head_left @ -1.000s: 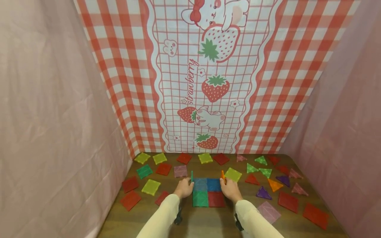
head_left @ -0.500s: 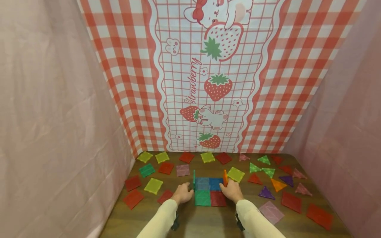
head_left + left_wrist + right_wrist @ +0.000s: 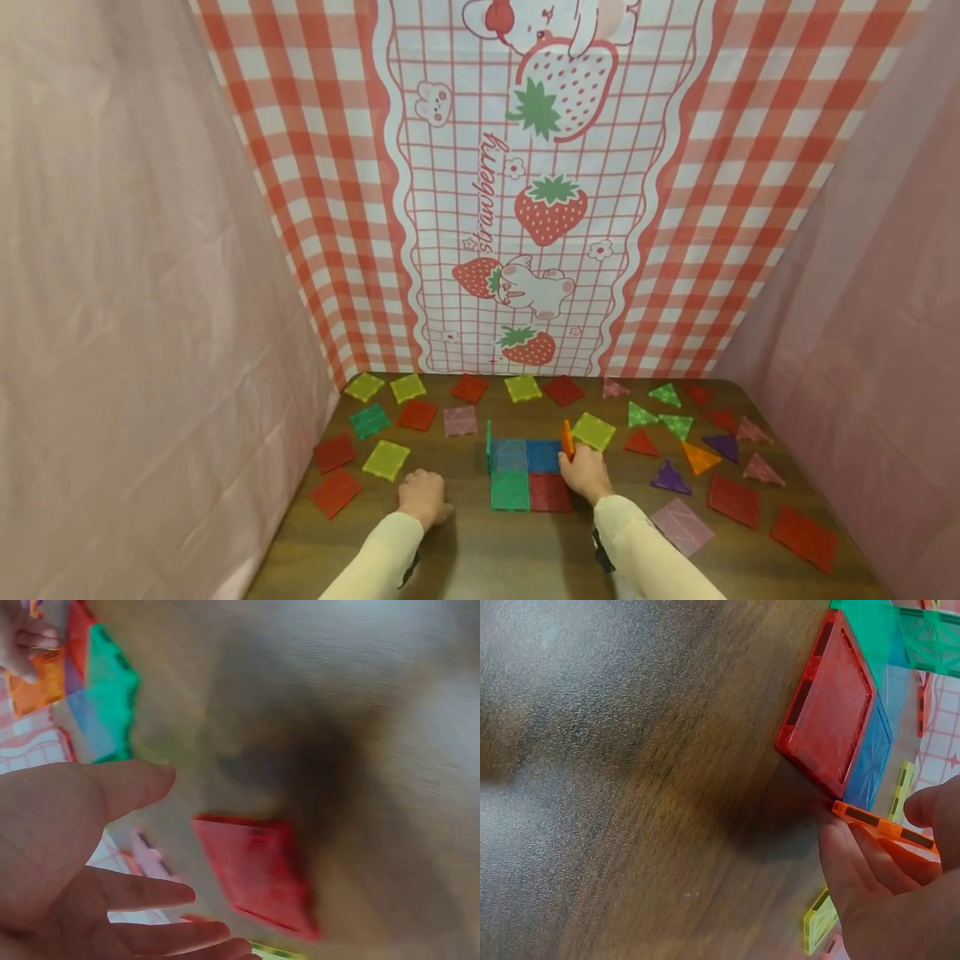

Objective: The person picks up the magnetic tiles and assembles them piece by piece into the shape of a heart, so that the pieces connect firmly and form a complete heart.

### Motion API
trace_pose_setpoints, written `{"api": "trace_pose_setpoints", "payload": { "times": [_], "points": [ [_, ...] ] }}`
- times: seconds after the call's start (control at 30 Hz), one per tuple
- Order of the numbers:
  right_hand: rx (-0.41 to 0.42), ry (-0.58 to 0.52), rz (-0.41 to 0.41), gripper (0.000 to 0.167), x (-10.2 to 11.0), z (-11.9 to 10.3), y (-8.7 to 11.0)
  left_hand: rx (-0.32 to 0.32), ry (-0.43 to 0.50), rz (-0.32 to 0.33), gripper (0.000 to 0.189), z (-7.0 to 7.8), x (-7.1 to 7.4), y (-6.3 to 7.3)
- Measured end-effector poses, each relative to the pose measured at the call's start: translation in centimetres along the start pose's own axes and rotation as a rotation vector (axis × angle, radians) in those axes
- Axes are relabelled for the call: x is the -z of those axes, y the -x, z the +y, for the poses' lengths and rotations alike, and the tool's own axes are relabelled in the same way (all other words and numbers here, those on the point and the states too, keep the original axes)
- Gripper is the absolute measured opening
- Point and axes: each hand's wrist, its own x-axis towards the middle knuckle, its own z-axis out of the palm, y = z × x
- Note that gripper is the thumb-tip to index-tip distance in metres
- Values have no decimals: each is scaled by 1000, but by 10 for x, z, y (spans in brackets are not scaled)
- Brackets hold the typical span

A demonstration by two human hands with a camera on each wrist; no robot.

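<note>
My left hand [image 3: 423, 497] is over the table's left part with fingers extended. A red square magnetic tile [image 3: 259, 874] lies just past its fingertips in the left wrist view; the hand mostly hides it from the head camera. With thumb and fingers on either side, my right hand [image 3: 587, 477] holds an orange magnetic tile [image 3: 885, 826] upright at the outer edge of the flat blue tile [image 3: 543, 456]. That blue tile joins a clear bluish tile [image 3: 510, 456], a green tile [image 3: 510, 491] and a red tile [image 3: 550, 492] in a flat block. Another green tile [image 3: 489, 446] stands upright along the block's left edge.
Loose square tiles, such as a yellow one [image 3: 386, 460] and a red one [image 3: 335, 493], lie to the left and along the back. Triangles, including a purple one [image 3: 671, 478], and large red tiles [image 3: 803, 537] spread over the right. A checked cloth [image 3: 315, 208] hangs behind.
My left hand has let go of the upright green tile and moved left and toward me, over the red tile. The green tile stays standing. My right hand stays at the orange tile.
</note>
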Motion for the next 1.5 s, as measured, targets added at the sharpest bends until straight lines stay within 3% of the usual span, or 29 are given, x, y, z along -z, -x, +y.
{"api": "trace_pose_setpoints", "payload": {
  "times": [0.1,0.2,0.43,0.6,0.73,0.87,1.03,1.17,1.33,1.4,1.5],
  "points": [
    [-4,-2,1,25,0,0,0,36,-1,-25,57,-9,-8,7],
    [-10,3,-3,25,-2,2,-1,30,-3,-23,59,-14,-17,11],
    [-19,-1,-14,26,-5,4,-1,-23,-3,105,44,-20,-32,11],
    [-18,-1,-15,27,-4,2,-2,-63,32,136,35,-23,-31,7],
    [-15,-1,-8,27,-2,2,-1,-118,65,138,33,-25,-30,4],
    [-19,-4,-5,26,-2,2,1,-244,-26,165,30,-28,-26,-3],
    [-17,-6,-1,25,-3,2,2,-350,-63,238,10,-27,-4,-25],
    [-17,-8,-13,25,-4,4,3,-351,-23,269,8,-15,31,-51],
    [-5,-5,-6,24,-1,5,3,-359,70,337,10,13,71,-86],
    [-2,-5,-1,24,-1,5,3,-378,96,357,12,26,79,-98],
    [-12,-5,-10,23,-2,5,3,-405,102,414,13,40,78,-110]
  ]
}}
